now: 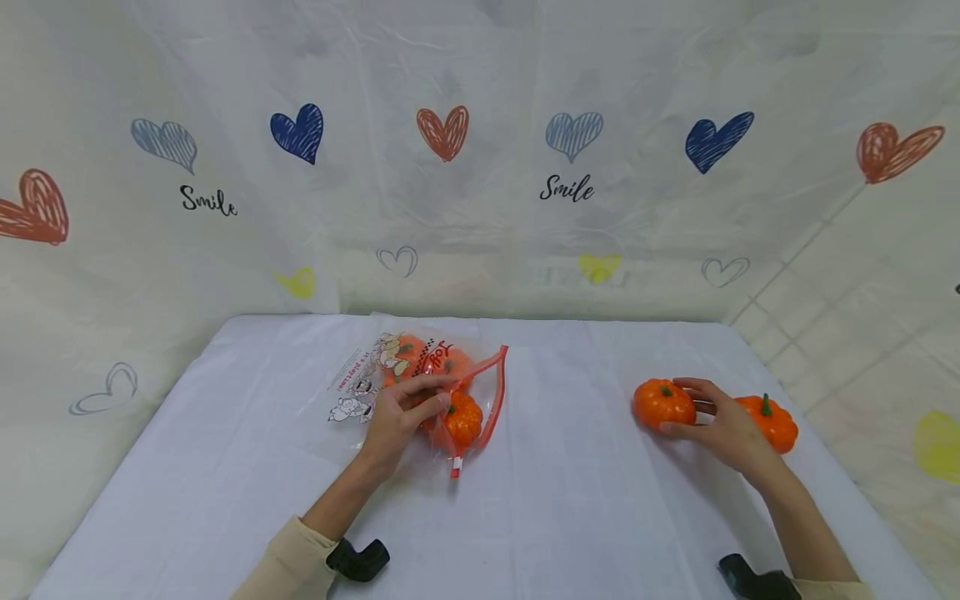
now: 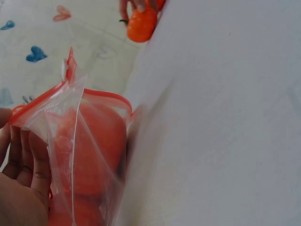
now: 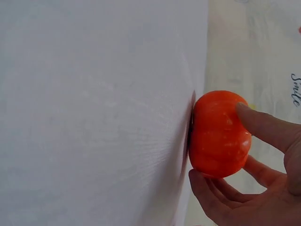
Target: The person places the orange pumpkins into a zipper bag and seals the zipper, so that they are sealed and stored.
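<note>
My left hand [image 1: 396, 427] pinches the red-edged mouth of a clear plastic zip bag [image 1: 347, 387] lying on the table, left of centre. Several small orange toy pumpkins sit inside; the one closest to the mouth [image 1: 463, 421] shows through the plastic. In the left wrist view the bag's red zip [image 2: 112, 95] gapes apart at the top. Over on the right, my right hand [image 1: 729, 429] grips an orange pumpkin [image 3: 218, 136], thumb on one side and fingers on the other. That pumpkin is at the tabletop. Another pumpkin with a green stem [image 1: 777, 427] lies just behind this hand, partly hidden by it.
A white cloth covers the table [image 1: 555, 483]. Behind it hangs a pale curtain [image 1: 495, 67] printed with hearts and the word "Smile". The table's right edge runs close beside the stemmed pumpkin. Dark wrist mounts [image 1: 358, 560] show on both forearms.
</note>
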`<state>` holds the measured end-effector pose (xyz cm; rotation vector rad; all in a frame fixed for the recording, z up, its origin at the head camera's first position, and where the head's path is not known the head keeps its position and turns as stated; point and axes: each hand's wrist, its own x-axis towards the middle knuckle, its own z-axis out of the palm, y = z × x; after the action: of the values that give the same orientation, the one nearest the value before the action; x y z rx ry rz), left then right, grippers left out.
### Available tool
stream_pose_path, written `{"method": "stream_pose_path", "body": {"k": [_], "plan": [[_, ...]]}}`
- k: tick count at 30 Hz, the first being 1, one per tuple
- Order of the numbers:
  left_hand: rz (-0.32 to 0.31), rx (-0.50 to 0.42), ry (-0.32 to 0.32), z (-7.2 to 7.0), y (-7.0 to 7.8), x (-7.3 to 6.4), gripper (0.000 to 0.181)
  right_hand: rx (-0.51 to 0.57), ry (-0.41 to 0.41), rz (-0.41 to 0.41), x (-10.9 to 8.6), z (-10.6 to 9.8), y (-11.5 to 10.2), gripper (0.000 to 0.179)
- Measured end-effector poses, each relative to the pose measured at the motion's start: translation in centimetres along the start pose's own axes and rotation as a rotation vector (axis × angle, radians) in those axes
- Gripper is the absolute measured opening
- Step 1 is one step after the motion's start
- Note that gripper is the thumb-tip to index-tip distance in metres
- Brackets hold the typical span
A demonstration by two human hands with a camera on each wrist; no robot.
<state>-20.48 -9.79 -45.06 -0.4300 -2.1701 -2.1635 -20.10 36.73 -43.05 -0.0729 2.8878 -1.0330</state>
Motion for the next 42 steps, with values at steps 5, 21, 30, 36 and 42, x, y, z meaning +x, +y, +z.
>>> {"method": "stream_pose_path", "body": {"k": [5,21,30,36,42], "plan": [[0.005,-0.021,-0.005,-0.1,0.0,-0.1,0.029,0.013,-0.020,-0.035,0.0,0.1,-0.2,0.081],[-0.013,-0.032,-0.002,0.1,0.0,0.0,0.028,0.049,-0.042,-0.048,0.4,0.9,-0.8,0.081],[-0.018,-0.026,0.000,0.2,0.1,0.1,0.028,0.057,-0.046,0.024,0.4,1.2,-1.6,0.090],[-0.019,-0.029,0.003,0.2,0.2,0.0,0.028,0.077,-0.050,0.020,0.5,1.8,-2.4,0.090],[-0.019,-0.026,0.004,0.1,0.2,0.0,0.028,0.103,-0.054,0.006,0.6,2.6,-3.2,0.087]]}}
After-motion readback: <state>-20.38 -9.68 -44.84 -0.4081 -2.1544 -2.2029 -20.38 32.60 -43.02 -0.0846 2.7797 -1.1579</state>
